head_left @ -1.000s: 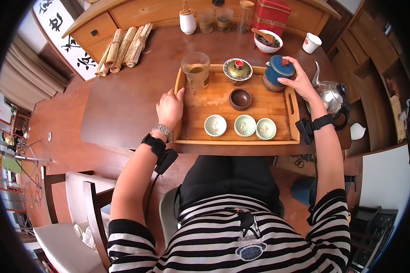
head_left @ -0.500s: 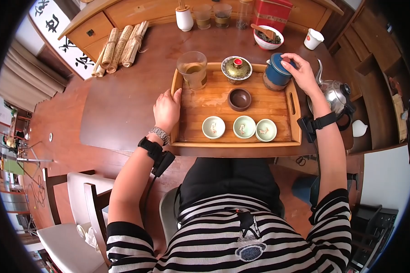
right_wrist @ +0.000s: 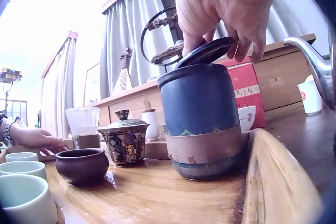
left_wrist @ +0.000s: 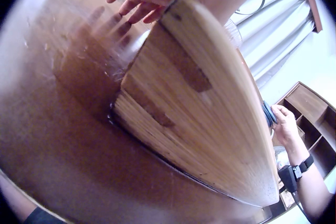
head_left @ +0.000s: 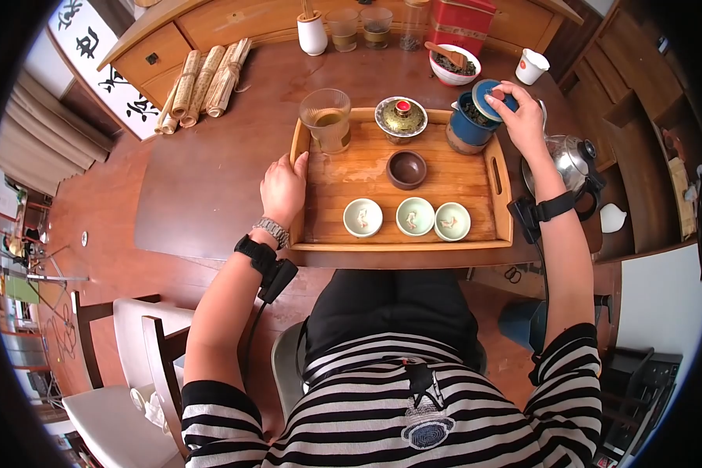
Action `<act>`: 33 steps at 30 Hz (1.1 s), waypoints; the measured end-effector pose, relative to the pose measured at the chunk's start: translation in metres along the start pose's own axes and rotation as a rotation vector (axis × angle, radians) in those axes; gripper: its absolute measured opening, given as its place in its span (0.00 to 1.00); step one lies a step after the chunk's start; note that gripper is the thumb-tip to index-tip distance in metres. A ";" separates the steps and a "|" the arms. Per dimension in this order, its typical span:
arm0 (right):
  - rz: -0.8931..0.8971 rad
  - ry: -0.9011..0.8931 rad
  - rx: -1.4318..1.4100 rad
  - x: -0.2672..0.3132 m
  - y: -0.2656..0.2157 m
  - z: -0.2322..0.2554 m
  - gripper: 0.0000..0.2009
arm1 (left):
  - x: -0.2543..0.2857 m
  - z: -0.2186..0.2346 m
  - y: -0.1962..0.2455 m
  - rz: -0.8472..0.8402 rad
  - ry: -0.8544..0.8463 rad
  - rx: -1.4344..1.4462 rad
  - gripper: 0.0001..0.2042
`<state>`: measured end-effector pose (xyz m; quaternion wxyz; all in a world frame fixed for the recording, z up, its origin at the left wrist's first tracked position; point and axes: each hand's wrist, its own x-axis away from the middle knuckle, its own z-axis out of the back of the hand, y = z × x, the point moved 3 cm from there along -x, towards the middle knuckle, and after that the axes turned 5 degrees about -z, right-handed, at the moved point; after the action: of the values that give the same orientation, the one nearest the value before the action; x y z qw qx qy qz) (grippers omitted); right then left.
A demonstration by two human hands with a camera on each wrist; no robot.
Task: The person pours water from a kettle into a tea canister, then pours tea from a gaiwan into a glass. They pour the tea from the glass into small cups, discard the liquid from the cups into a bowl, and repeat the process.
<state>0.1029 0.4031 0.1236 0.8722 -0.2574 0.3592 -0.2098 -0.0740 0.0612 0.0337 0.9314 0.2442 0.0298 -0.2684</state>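
Note:
My right hand (head_left: 525, 125) pinches the red knob of a blue lid (head_left: 494, 94). In the right wrist view the lid (right_wrist: 206, 51) is tilted over the mouth of a blue jar (right_wrist: 202, 111) with a brown band. Dark tea leaves show inside the jar in the head view. The jar stands in the right back corner of a wooden tray (head_left: 351, 183). My left hand (head_left: 283, 189) rests on the tray's left rim with loose fingers. A lidded gaiwan (head_left: 402, 118), a dark bowl (head_left: 406, 169) and a ribbed glass pitcher (head_left: 326, 121) stand on the tray.
Three pale green cups (head_left: 363, 218) line the tray's front. A steel kettle (head_left: 565, 161) stands close to my right wrist. Behind are a bowl of tea leaves (head_left: 454, 64), a white cup (head_left: 532, 67), a red box (head_left: 462, 23) and rolled bamboo mats (head_left: 203, 84).
My right hand has lifted and tilted the lid off the jar, so the leaves inside now show. The left hand stays at the tray's left rim.

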 end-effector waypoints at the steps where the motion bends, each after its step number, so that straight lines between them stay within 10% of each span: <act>1: -0.050 -0.047 -0.036 0.000 -0.001 -0.001 0.12 | 0.000 0.000 0.000 -0.001 0.000 0.000 0.23; 33: -0.176 -0.302 -0.230 0.010 0.011 -0.024 0.16 | 0.000 0.006 0.004 -0.009 -0.051 -0.073 0.23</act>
<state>0.0935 0.3989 0.0969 0.8593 -0.4141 0.2223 -0.2018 -0.0721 0.0618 0.0406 0.9390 0.2029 0.0170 -0.2773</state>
